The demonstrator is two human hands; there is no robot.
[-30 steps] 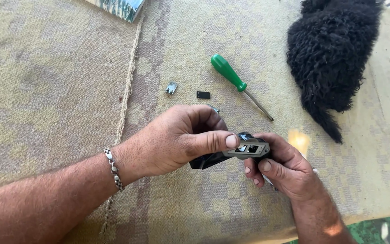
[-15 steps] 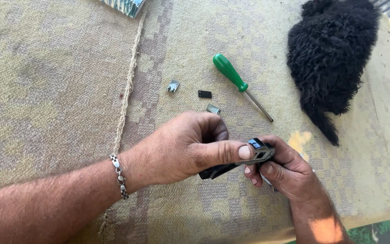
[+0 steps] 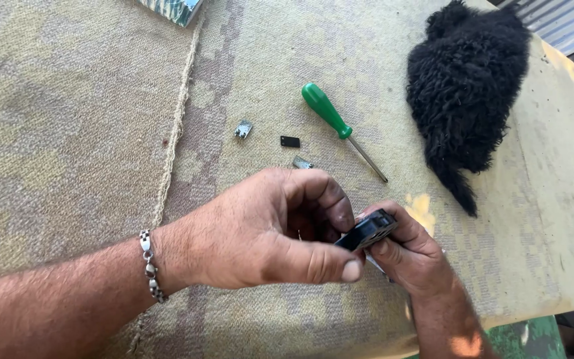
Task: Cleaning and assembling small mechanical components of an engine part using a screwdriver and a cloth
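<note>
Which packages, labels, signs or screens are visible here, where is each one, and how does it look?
Package or box: top edge of the picture, on the mat, cut off by the frame; flat corner with green-and-white stripes.
No labels, signs or screens can be seen elsewhere.

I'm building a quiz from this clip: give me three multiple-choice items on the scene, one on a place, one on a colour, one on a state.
1. Where does the screwdriver lie?
A. Beyond the hands, left of the black woolly thing
B. In the left hand
C. On the floor

2. What colour is the screwdriver's handle?
A. Red
B. Green
C. Yellow

3. How is the small black device held?
A. Lying loose on the cloth
B. By the right hand alone
C. Between both hands

Answers: 1 A, it rests on the woven cloth there. 2 B, the handle is plainly green. 3 C, the left hand and right hand both grip it.
</note>
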